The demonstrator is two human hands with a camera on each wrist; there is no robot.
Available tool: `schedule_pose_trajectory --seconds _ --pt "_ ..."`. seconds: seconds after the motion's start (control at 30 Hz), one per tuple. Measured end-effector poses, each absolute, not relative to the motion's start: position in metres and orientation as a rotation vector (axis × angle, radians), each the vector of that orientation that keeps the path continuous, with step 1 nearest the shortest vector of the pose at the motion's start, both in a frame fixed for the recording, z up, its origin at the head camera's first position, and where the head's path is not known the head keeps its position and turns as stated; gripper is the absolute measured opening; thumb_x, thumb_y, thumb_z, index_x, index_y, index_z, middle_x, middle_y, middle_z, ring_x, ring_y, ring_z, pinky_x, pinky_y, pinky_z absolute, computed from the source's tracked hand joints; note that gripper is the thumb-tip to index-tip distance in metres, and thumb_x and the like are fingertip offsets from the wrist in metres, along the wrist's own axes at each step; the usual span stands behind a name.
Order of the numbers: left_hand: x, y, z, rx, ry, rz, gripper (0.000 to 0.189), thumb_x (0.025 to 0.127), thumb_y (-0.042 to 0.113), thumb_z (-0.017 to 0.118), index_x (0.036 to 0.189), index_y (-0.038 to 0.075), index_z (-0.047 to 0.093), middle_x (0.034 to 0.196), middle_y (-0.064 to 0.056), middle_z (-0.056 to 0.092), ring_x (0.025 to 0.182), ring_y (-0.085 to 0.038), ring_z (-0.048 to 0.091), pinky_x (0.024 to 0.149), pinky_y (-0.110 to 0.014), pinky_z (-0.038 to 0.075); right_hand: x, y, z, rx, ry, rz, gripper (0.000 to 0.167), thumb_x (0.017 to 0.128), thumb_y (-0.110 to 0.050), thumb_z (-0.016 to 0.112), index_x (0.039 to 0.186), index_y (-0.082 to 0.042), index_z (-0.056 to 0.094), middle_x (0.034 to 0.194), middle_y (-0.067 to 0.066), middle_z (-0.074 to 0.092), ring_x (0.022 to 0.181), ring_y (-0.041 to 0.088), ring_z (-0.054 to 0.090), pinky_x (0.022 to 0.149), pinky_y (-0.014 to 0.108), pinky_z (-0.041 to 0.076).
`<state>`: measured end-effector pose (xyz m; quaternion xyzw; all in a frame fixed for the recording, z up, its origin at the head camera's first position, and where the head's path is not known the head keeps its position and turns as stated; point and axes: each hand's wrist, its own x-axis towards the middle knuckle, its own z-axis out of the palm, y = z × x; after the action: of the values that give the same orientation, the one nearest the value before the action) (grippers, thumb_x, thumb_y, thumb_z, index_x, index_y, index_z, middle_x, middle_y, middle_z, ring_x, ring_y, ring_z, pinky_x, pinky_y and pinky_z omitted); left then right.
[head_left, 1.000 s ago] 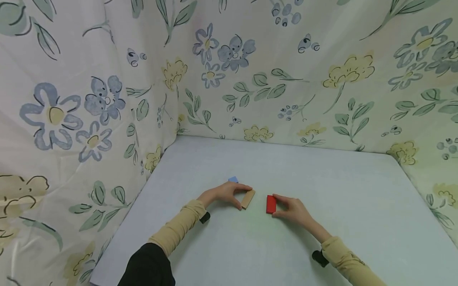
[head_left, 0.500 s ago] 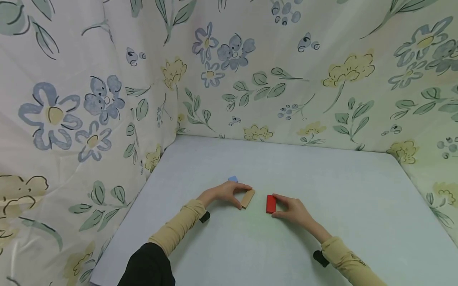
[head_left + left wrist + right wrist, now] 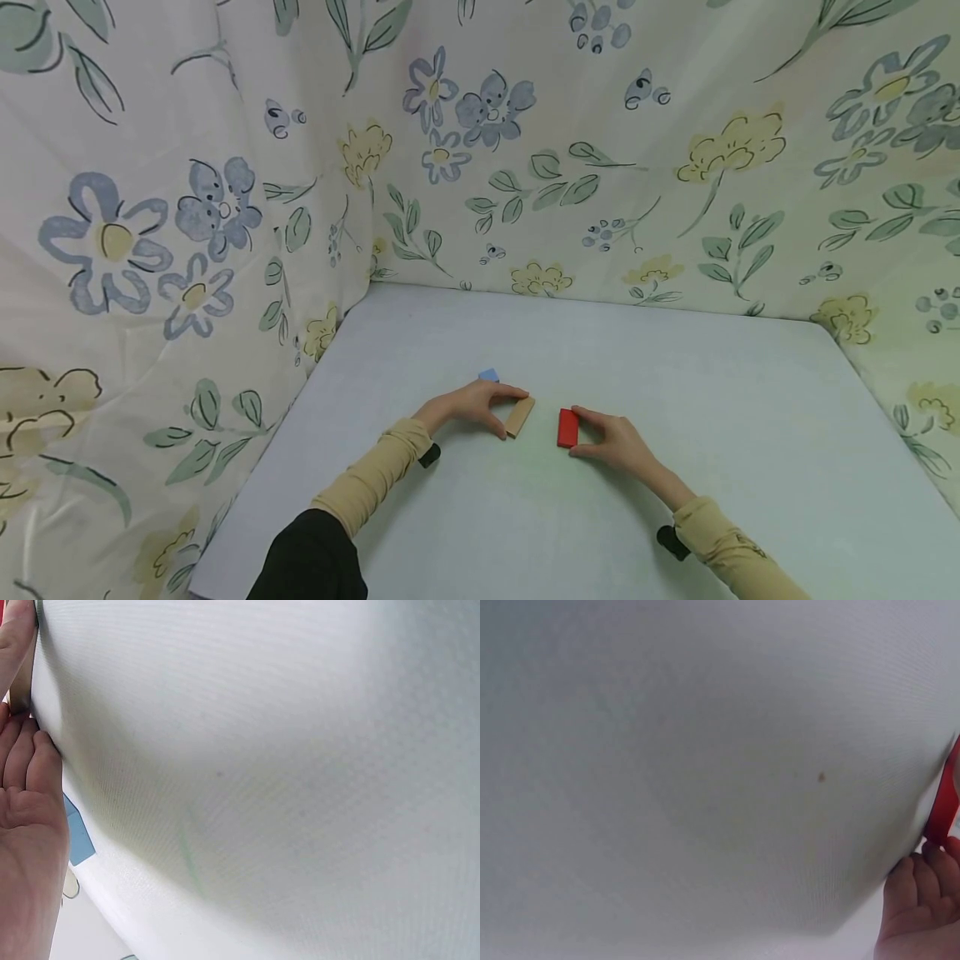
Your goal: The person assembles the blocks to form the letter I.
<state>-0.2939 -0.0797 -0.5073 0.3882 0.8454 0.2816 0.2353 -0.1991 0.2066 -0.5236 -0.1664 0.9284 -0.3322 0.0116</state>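
My left hand point(image 3: 480, 404) pinches a plain wooden block point(image 3: 520, 417) by its two ends, thumb at the near end and fingers at the far one. To its right, my right hand point(image 3: 617, 439) grips a red block point(image 3: 567, 428) the same way, end to end. A gap of white surface separates the two blocks, and the wooden one lies slanted. Behind the left hand a blue block point(image 3: 489, 376) is partly hidden; the left wrist view shows this blue block point(image 3: 79, 836) beyond the palm. In the right wrist view the red block point(image 3: 943, 799) shows only at the edge.
The blocks are on a white tabletop point(image 3: 712, 375). A flower-printed curtain point(image 3: 585, 192) hangs along its back and left sides. A dark wrist camera point(image 3: 671, 542) sits under the right sleeve, another wrist camera point(image 3: 430, 456) under the left.
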Motion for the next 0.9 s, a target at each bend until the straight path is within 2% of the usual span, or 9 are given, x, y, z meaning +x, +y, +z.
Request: schedule_pose_trajectory --seconds 0.67,0.9 --pt "-0.2939 -0.0801 -0.5056 1.049 2.303 0.78 0.078 0.074 0.019 0.082 0.142 0.017 0.044 0.147 0.004 0.045 0.138 -0.011 0.037 0.114 -0.029 0.032 -0.1994 0.2068 -0.5222 -0.495 2.827 -1.057 0.076 0.073 -0.03 0.081 0.136 -0.004 0.05 0.135 0.017 0.055 0.126 0.036 0.051 0.1 0.051 0.045" --pt "-0.293 -0.0804 -0.5055 1.06 2.291 0.79 0.078 0.074 0.019 0.081 0.142 0.015 0.044 0.147 0.002 0.044 0.138 -0.013 0.037 0.114 -0.029 0.032 -0.1994 0.2073 -0.5201 -0.519 2.843 -1.072 0.073 0.075 -0.029 0.08 0.136 -0.002 0.051 0.134 0.017 0.056 0.126 0.037 0.051 0.1 0.05 0.045"
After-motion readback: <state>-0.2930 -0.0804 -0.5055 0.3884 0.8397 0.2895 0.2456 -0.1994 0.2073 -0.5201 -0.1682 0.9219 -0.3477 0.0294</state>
